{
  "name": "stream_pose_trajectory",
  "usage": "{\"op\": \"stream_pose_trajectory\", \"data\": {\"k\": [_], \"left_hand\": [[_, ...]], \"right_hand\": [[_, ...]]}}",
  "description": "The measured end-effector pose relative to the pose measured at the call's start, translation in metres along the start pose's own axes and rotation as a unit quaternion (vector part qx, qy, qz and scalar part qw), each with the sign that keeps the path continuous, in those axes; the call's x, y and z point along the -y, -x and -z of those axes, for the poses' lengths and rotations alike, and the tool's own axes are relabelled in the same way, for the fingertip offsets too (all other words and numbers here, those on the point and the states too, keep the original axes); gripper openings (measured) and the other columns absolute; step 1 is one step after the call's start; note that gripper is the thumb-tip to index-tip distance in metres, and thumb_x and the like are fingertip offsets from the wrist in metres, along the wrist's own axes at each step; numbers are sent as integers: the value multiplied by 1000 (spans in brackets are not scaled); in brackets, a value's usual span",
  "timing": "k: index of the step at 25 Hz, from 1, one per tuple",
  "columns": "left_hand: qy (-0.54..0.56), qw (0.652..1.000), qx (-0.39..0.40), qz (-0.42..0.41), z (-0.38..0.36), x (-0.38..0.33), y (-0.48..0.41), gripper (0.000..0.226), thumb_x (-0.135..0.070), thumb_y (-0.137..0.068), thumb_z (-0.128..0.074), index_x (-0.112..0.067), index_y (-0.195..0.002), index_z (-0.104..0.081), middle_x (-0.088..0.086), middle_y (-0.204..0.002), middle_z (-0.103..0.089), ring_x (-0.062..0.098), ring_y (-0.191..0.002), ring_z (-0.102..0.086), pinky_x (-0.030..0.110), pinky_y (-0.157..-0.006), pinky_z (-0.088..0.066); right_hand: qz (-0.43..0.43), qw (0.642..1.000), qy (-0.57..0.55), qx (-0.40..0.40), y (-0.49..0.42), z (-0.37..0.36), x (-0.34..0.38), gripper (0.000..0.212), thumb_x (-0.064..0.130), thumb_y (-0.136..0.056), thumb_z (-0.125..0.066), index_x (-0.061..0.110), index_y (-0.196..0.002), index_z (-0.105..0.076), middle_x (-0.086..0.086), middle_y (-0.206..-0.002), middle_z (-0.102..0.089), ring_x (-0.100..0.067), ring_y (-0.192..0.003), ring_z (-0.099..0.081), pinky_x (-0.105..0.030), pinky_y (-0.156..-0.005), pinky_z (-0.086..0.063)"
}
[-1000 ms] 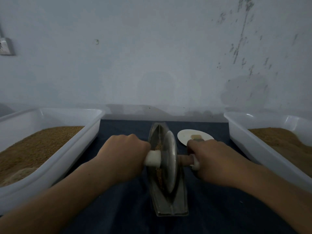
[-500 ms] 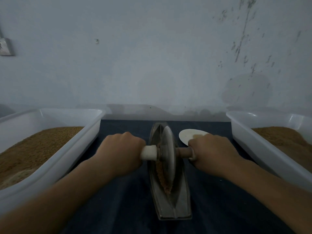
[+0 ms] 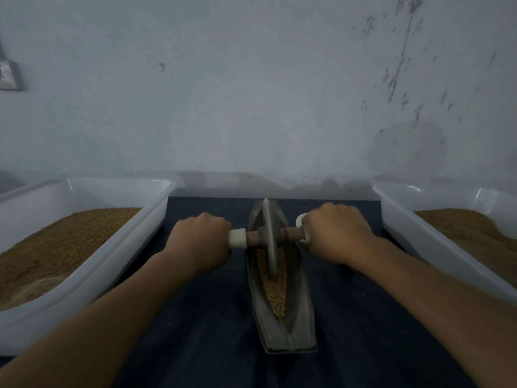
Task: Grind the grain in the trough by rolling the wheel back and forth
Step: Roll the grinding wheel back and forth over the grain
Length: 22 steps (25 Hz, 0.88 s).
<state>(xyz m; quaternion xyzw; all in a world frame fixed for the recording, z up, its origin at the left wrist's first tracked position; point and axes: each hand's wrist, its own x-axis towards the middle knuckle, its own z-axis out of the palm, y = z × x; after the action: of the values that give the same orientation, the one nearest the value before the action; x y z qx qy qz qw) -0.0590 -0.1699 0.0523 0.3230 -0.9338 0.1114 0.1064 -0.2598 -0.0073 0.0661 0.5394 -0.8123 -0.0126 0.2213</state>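
Observation:
A narrow boat-shaped metal trough (image 3: 296, 326) lies lengthwise on the dark cloth in front of me. Brown grain (image 3: 275, 292) fills its near half. A grey metal wheel (image 3: 270, 236) stands upright in the trough's far half, on a wooden axle (image 3: 291, 233) with white end sleeves. My left hand (image 3: 200, 240) grips the axle's left end and my right hand (image 3: 335, 233) grips its right end, both with fingers curled round it. The far tip of the trough is hidden behind the wheel.
A white plastic tub (image 3: 134, 236) holding brown grain stands at the left, and a second white tub (image 3: 414, 231) with grain at the right. A small white dish (image 3: 300, 219) peeks out behind my right hand. A pale wall rises just beyond the table.
Both hands have pushed the wheel away from me, from the trough's middle to its far half. More grain now shows in the near half, and my right hand covers most of the dish.

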Motion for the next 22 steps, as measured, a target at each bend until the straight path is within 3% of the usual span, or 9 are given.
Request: {"op": "stream_pose_trajectory", "data": {"k": [3, 5, 7, 12, 15, 17, 19, 22], "left_hand": [[-25, 997, -42, -67, 2, 8, 35, 17, -52, -79, -61, -37, -82, -52, -14, -69, -47, 8, -62, -53, 28, -56, -43], [-38, 994, -58, -85, 5, 10, 36, 17, -55, -75, -58, -39, -80, -53, -14, -65, -45, 6, -58, -49, 27, -52, -40], [-48, 996, -43, -59, 5, 3, 20, 18, -53, -77, -61, -38, -87, -60, -14, -69, -47, 9, -59, -46, 28, -55, -38], [-8, 1000, 24, -6, 9, -6, -28, 23, -42, -85, -64, -30, -104, -68, -3, -95, -65, 20, -83, -62, 33, -67, -43], [-38, 998, 0, -54, 7, -1, 1, 20, -47, -82, -64, -34, -97, -65, -9, -81, -55, 17, -72, -58, 31, -62, -41], [-79, 984, -98, -128, 4, 4, 24, 18, -51, -71, -65, -36, -80, -60, -13, -61, -31, 9, -49, -35, 24, -48, -30], [-88, 969, -158, -168, 11, 6, 26, 21, -52, -59, -65, -36, -65, -53, -14, -58, -13, 7, -43, -18, 18, -44, -17], [-87, 991, -73, -76, 6, -4, 1, 15, -47, -79, -61, -33, -82, -58, -11, -66, -35, 13, -55, -37, 29, -52, -33]], "right_hand": [[7, 1000, -22, -22, 46, -5, -6, 25, 47, -71, -60, 32, -63, -41, 12, -62, -41, -3, -51, -35, -22, -44, -20], [8, 999, -26, -17, 54, -8, -8, 24, 51, -68, -55, 34, -60, -41, 13, -61, -38, -1, -50, -32, -21, -46, -17], [-18, 999, -22, -27, 39, -11, -4, 25, 45, -71, -61, 31, -63, -43, 12, -62, -40, -4, -52, -33, -23, -47, -19], [-44, 999, -6, 10, -20, -9, 6, 19, 41, -88, -65, 29, -81, -53, 4, -74, -46, -22, -69, -49, -32, -62, -37], [-12, 1000, -24, 0, 11, -10, -2, 29, 47, -85, -61, 28, -70, -46, 9, -72, -49, -13, -61, -47, -26, -50, -30], [5, 999, -33, -7, 47, -14, -6, 28, 56, -76, -54, 35, -65, -39, 11, -69, -45, -3, -55, -36, -24, -45, -19], [3, 998, -57, 7, 64, -16, -11, 26, 65, -69, -44, 40, -63, -38, 14, -62, -42, -1, -50, -34, -23, -43, -16], [-26, 998, -52, 19, 30, -17, -6, 24, 54, -79, -56, 34, -70, -48, 11, -70, -50, -6, -57, -42, -25, -48, -26]]}}
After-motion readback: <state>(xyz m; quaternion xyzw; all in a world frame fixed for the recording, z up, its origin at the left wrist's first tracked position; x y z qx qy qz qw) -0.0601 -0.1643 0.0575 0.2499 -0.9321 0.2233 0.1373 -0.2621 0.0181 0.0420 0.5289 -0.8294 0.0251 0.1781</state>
